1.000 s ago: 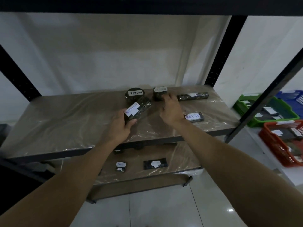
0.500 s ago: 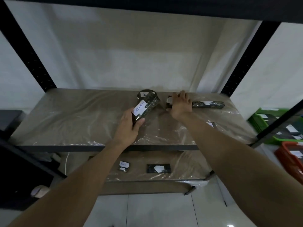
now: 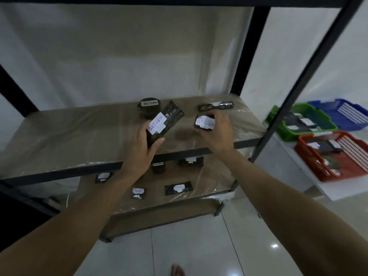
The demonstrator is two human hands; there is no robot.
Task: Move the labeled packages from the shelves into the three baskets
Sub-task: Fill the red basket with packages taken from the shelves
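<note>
Right hand [image 3: 216, 132] has lifted the small pack [image 3: 205, 122] off the shelf [image 3: 65, 134] since half a second back; it was flat on it then. Right grip clenched round that pack, RETURN label up, readable for sorting. Left hand [image 3: 143, 148] grasps the long pack [image 3: 165, 121], tilted, label up too. Round pack [image 3: 148, 107] and slim pack [image 3: 217, 106] remain on the shelf, more below. Green [image 3: 278, 124], blue [image 3: 350, 105] and red [image 3: 310, 162] baskets wait at right, probably next.

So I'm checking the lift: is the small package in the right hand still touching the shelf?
Apart. The head view shows the right hand holding the small package above the shelf.
</note>
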